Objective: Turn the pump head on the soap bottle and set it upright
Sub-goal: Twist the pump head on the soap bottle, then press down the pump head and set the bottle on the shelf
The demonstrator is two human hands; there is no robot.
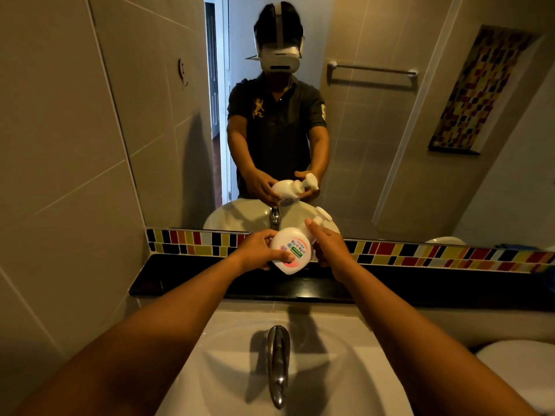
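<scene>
Left hand (256,250): bare, fingers curled round the base of the bottle, thumb pressed on the label.
Bottle (289,250): white plastic, rounded and squat, smooth; pink-and-white label with a green band and printed characters. Held tilted in mid-air above the ledge, base toward the left, pump toward the far right.
Pump head (322,216): white plastic, blunt oval, at the upper right end of the bottle.
Right hand (326,246): bare, closed round the bottle's neck just below the pump head, thumb raised against it.
Ledge (180,277): black, glossy, long and narrow, running left to right beneath the hands.
Tile strip (420,253): small rectangular mosaic in red, yellow, black and white, along the far edge of the ledge.
Mirror (375,145): large, above the strip.
Sink (330,370): white, glossy, rounded bowl, nearest.
Tap (278,358): brushed metal, curved, at the sink's centre.
Walls: large plain beige tiles, matt.
</scene>
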